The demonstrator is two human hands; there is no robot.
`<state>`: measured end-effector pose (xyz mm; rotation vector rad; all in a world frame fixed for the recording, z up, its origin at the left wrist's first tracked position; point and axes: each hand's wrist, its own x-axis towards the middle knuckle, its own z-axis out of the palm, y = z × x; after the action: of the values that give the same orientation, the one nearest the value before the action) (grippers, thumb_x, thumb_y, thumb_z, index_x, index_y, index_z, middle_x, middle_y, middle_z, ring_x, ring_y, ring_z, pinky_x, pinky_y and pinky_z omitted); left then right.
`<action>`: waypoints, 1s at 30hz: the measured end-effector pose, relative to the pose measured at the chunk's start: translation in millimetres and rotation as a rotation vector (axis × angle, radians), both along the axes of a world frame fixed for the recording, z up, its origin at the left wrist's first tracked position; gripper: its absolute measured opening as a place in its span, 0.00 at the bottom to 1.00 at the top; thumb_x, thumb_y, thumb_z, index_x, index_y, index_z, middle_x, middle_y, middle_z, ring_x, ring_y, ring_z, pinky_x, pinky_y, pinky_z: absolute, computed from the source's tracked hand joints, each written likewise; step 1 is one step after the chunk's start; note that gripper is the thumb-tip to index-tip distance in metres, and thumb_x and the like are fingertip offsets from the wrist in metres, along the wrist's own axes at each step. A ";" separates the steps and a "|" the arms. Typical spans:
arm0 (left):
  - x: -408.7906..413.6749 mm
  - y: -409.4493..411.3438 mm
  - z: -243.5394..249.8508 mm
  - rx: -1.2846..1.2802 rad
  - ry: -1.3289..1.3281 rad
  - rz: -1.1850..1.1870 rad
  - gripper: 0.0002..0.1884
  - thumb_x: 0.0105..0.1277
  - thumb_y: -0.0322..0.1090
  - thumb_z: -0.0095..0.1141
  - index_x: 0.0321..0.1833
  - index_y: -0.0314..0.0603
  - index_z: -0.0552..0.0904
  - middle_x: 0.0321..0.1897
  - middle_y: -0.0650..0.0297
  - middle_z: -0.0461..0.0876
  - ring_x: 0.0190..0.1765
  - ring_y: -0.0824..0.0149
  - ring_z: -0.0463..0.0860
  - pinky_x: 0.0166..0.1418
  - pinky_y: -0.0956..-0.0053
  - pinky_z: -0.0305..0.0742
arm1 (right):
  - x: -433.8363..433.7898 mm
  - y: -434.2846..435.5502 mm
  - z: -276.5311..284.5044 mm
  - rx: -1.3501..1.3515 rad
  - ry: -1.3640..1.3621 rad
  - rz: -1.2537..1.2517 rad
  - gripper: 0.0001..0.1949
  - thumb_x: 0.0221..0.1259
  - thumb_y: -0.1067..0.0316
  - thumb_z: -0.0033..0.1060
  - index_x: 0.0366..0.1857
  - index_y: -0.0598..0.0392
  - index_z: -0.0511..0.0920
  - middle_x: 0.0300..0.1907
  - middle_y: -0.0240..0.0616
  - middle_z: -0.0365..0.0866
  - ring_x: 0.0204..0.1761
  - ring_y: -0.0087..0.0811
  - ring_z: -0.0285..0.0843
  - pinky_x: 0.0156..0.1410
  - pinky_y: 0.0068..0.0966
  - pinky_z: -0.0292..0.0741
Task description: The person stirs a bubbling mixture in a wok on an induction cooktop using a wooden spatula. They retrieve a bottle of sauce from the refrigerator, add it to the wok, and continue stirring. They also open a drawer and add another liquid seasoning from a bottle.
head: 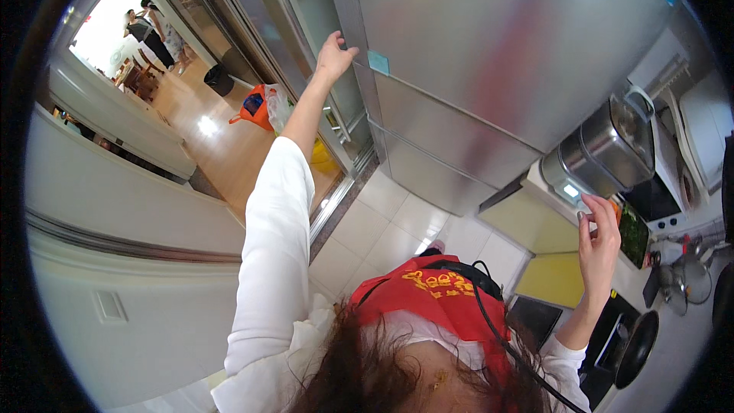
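A tall stainless-steel refrigerator (436, 28) with stacked doors stands before me. My left hand (337, 58) is stretched out at its left edge, beside the seam below the upper door. The fingers are apart and hold nothing; whether the fingertips touch the metal I cannot tell. A light-blue label (378, 62) is stuck on the door just right of that hand. On the other side, my right hand (600, 238) is raised with loosely bent fingers and nothing visible in it. From this view it overlaps the counter and a shiny metal kitchen appliance (602, 146) with a lit display.
A glass sliding door (304, 17) stands left of the refrigerator, above a metal floor track (332, 209). Beyond the doorway are an orange bag (258, 108), a black bin (218, 80) and two people (155, 34). A black pan (636, 350) sits at the right by the stove.
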<state>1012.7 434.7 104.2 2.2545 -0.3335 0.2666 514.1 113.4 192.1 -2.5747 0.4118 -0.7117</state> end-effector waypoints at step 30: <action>65.1 133.8 18.7 -0.229 -0.179 -0.799 0.22 0.61 0.42 0.63 0.49 0.31 0.76 0.41 0.46 0.79 0.43 0.47 0.82 0.46 0.59 0.78 | 338.7 386.9 45.7 -0.024 -0.153 -0.275 0.30 0.54 0.75 0.70 0.65 0.50 0.74 0.58 0.42 0.78 0.50 0.34 0.81 0.43 0.24 0.80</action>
<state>1077.8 568.6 122.9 1.7136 -1.1873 0.0721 852.8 500.3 237.8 -2.4890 0.7189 -1.0071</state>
